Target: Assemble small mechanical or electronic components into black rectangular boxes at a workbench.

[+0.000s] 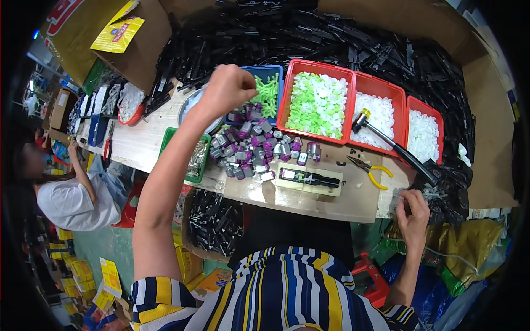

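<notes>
My left hand [227,91] is raised over the near-left edge of a blue bin [280,83] of light-green branched plastic pieces [267,95]. Its fingers are pinched together, and whatever they hold is hidden. At the table's right edge, my right hand [413,215] has its thumb and fingers closed beside a black plastic bag [446,199]; I cannot make out what is between them. In front of me a cream holding block [326,190] carries a long black part [314,179] with a white-and-silver end. Many grey-and-purple motor-like pieces [258,140] are heaped behind it.
Red bins [282,105] hold green and white pieces, with a hammer [395,146] lying across them. Yellow-handled pliers [377,172] lie right of the block. A green tray [165,144] holds small metal pieces. Black parts [331,44] pile up behind. A co-worker [74,198] sits at left.
</notes>
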{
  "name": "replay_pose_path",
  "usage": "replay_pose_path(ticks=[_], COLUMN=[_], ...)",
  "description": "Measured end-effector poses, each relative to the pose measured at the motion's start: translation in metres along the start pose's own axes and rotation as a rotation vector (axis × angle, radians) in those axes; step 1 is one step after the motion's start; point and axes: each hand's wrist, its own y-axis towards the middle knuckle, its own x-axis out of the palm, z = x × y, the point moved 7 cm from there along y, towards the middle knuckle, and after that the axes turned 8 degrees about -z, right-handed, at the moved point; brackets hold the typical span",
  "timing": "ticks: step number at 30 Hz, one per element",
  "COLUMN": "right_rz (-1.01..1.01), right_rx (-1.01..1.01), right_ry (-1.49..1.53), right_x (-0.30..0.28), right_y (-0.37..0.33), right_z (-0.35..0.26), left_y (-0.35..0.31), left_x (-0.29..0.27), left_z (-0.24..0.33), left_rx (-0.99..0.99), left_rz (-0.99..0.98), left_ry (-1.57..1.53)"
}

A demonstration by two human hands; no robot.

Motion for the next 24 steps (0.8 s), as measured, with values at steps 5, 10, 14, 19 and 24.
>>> replay_pose_path(ticks=[5, 10, 14, 19, 24], right_rz=[-0.03, -0.044, -0.055, -0.032, 0.053], right_rx=[0.014, -0.041, -0.091, -0.091, -0.059], right_ry=[0.084, 0.087, 0.05, 0.062, 0.225], right_x=[0.012, 0.021, 0.021, 0.012, 0.007], right_y=[0.004, 0.015, 0.024, 0.031, 0.043], right_z=[0.0, -0.016, -0.033, -0.04, -0.059], left_y=[-0.046, -0.084, -0.091, -0.096, -0.116], left_x=[-0.038, -0.019, -0.002, -0.005, -0.037], left_z=[-0.041, -0.084, -0.094, -0.09, -0.052], left_rx=[-0.14, -0.21, -0.216, -0.206, -0.173], left_rz=[0.173, 0.143, 0.156, 0.175, 0.38], left_ry=[-0.107, -0.137, -0.048, 0.014, -0.149])
